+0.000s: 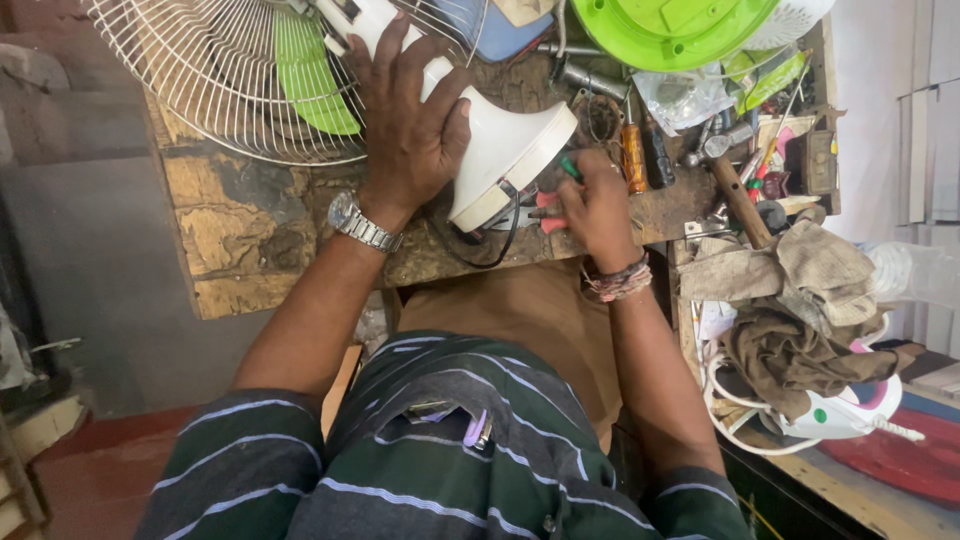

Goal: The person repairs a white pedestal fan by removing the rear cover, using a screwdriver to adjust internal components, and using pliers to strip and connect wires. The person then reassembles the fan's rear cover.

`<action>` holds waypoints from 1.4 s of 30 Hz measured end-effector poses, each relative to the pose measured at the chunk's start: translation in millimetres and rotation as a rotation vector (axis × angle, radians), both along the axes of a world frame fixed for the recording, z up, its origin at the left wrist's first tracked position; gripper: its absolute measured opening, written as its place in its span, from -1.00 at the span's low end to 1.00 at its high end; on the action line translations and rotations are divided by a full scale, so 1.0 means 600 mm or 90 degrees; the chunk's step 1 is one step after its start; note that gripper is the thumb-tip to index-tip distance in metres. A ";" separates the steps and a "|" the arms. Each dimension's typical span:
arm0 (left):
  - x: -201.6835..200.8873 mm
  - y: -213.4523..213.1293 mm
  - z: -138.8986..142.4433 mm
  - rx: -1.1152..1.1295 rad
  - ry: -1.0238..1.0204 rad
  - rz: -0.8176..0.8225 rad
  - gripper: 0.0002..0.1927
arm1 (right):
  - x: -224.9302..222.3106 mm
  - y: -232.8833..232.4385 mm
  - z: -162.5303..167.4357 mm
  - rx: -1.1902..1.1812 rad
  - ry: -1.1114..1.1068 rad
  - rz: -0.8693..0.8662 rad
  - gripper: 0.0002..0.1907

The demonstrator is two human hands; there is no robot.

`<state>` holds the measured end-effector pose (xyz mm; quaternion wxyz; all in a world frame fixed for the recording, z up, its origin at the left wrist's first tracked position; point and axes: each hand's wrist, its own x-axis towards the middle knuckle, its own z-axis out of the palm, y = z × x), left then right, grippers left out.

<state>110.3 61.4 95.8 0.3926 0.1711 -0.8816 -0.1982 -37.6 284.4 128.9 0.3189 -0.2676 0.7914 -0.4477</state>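
— Fan [290, 80] lying on bench [230, 230], base [505, 150] tipped toward chest?
— Yes. Left hand [405, 125] spreading wide, pinning base; right hand [595, 205] closing around green tool [570, 168]. Probably mid-disassembly; next needing steady tool tip at base underside.

A white plastic table fan [480, 130] lies on its side on the worn wooden counter [240, 240], its wire cage [200, 90] to the left and its cone-shaped base [510, 150] to the right. The left hand [405, 120] rests on the fan's neck; the right hand [595, 205] sits just right of the base. Scattered metal tools [690, 140] lie further right, with a heap of crumpled cloth rags [790, 300] in front of them.
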 end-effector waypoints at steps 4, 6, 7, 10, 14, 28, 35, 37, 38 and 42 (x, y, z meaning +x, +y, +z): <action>0.003 0.005 0.000 -0.004 0.006 -0.002 -0.77 | -0.011 -0.008 -0.018 0.082 0.261 0.170 -0.74; 0.003 0.008 0.002 -0.004 0.006 -0.002 -0.75 | -0.029 -0.021 -0.027 0.118 0.162 0.222 -0.67; 0.003 0.009 0.003 -0.005 0.007 0.000 -0.73 | -0.040 -0.028 -0.031 0.054 0.252 0.286 -0.65; 0.003 0.011 0.006 -0.007 0.013 -0.007 -0.75 | -0.066 -0.046 -0.040 -0.056 0.384 0.420 -0.60; 0.005 0.012 0.005 0.002 0.010 -0.006 -0.77 | -0.091 -0.062 -0.050 -0.067 0.244 0.444 -0.55; -0.005 0.009 -0.002 -0.019 0.012 0.009 -0.78 | -0.100 -0.048 -0.090 -0.043 0.168 0.360 -0.47; -0.005 0.012 0.000 -0.018 0.011 0.008 -0.77 | -0.099 -0.046 -0.101 -0.088 0.161 0.350 -0.46; -0.005 0.013 0.002 -0.013 0.006 0.005 -0.77 | -0.096 -0.046 -0.099 -0.098 0.162 0.344 -0.49; -0.004 0.014 0.004 -0.008 0.008 0.005 -0.78 | -0.092 -0.043 -0.097 -0.101 0.170 0.339 -0.51; 0.002 0.016 0.010 0.005 0.002 -0.008 -0.74 | -0.071 -0.011 -0.074 -0.081 0.097 0.238 -0.52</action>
